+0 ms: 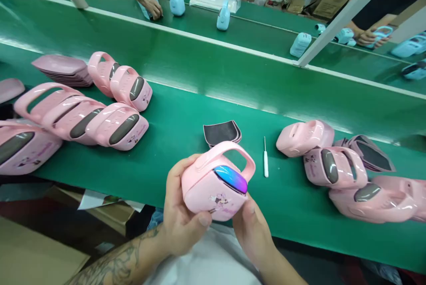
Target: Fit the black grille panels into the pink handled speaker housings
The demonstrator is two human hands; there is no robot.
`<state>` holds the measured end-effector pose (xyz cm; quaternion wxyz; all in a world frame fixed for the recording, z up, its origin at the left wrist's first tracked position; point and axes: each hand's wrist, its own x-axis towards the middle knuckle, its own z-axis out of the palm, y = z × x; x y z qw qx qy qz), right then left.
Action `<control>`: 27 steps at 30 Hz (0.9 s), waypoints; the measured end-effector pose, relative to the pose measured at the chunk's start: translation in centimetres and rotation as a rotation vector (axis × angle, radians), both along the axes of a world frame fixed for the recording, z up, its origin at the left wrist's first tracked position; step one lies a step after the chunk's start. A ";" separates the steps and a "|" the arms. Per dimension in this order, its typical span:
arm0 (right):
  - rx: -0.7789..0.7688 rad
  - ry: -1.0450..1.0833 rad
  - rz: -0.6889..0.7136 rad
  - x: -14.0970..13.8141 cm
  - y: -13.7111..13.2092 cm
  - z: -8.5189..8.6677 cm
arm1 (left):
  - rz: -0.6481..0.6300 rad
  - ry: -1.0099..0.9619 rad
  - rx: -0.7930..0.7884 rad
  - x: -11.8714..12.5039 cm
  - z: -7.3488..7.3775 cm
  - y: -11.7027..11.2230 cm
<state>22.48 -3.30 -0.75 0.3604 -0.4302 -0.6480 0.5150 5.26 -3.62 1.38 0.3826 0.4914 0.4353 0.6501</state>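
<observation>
A pink portable speaker [203,192] with a loop handle is held up in front of me, above the near edge of the green bench. Its oval panel glows blue and purple, and a cartoon print shows on the face. My left hand [183,214] wraps its left side, thumb on the lower front. At the lower right corner, my right hand [253,227] grips it, partly hidden behind. Just beyond the speaker lies a small stack of dark curved panels [222,133]. A white-handled screwdriver [266,163] rests on the bench to the right.
Pink speakers [118,127] with dark panels crowd the left, beside stacked pink covers [63,68]. More pink speakers [334,167] and covers [372,154] sit on the right. Past the green divider [199,70], other people's hands [149,3] handle blue speakers [177,0]. A white post [349,14] rises at right.
</observation>
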 end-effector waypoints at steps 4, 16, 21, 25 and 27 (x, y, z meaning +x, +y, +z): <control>-0.066 0.134 -0.102 -0.2 1.3 1.1 | -0.135 -0.022 -0.080 -0.2 0.7 0.7; -0.252 0.265 -0.067 1.3 2.7 3.2 | -0.355 -0.215 -0.356 -2.0 1.2 2.3; -0.298 0.398 -0.128 1.3 3.0 3.4 | -0.395 -0.315 -0.396 -2.3 0.5 2.3; -0.417 0.453 -0.147 1.6 2.9 3.6 | -0.410 -0.311 -0.448 -2.9 0.0 1.8; -0.462 0.494 -0.150 1.7 2.9 3.7 | -0.406 -0.295 -0.460 -3.0 0.0 1.7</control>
